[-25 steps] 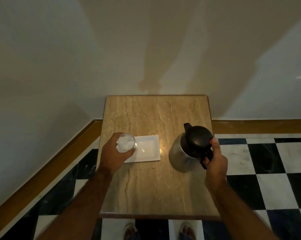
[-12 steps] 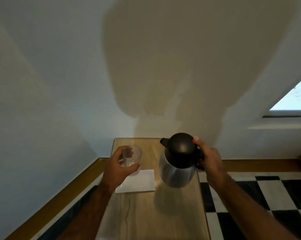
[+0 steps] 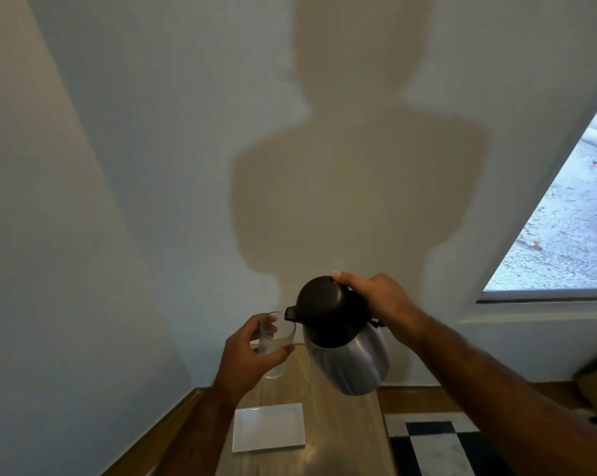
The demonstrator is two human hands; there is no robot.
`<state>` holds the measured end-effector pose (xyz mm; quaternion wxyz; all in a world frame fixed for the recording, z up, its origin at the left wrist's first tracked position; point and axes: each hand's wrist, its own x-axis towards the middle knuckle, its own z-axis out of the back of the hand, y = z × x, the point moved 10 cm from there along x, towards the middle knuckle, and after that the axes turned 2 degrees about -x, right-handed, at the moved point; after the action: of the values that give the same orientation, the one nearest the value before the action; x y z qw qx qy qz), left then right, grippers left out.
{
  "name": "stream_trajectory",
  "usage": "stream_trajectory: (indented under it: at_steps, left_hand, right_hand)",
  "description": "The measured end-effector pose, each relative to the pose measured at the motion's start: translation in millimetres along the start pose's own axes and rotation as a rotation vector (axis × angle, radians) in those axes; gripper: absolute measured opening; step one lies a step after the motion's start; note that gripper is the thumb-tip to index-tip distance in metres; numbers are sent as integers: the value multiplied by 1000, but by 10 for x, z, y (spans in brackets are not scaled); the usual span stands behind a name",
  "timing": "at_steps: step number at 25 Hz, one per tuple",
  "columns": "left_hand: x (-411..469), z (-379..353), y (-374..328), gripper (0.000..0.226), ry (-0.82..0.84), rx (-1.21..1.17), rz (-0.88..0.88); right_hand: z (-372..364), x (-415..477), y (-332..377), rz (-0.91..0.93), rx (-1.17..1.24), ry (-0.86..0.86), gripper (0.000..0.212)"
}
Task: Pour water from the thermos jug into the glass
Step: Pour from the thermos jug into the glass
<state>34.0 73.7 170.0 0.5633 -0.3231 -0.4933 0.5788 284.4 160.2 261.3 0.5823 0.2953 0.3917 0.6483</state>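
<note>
Gripping glass [image 3: 276, 345] left hand [image 3: 249, 359], right hand [image 3: 383, 300] tilts jug [image 3: 345, 352].

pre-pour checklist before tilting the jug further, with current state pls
1. Left hand wrapped around the glass, held above the table: ok.
2. Right hand on the thermos jug handle, thumb on the lid: ok.
3. Spout over the glass rim: ok.
4. Glass upright: ok.
5. Water already flowing: cannot tell.
6. White tray under the glass to catch drips: not ok, it sits nearer the person.
</note>
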Motion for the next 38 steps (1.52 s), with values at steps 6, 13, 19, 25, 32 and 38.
stream_trajectory:
  at_steps: [6,13,19,25,32,38]
  left_hand:
    - [-94,132,-445,58,-13,-1,-51]
    - [-138,215,-566,62,-38,-26,-87]
    - [-128,242,-547,56,-41,-44,-96]
    - [-81,229,-546,54,-42,-14,-100]
    - [19,244,-575,52,-67,-12,-106]
    - [53,192,-521,56,-73,-29,-77]
  right_hand:
    - [161,-90,890,175,-207,10,73]
    - [109,-63,1464,251,-457,17,78]
    - [-37,-18,1739,290,-709,-11,73]
    - [-167,45,1810,300,-844,-26,70]
    - [-270,84,1938,352,-961,-46,69]
    - [-280,89,2118,416,-1030,-79,70]
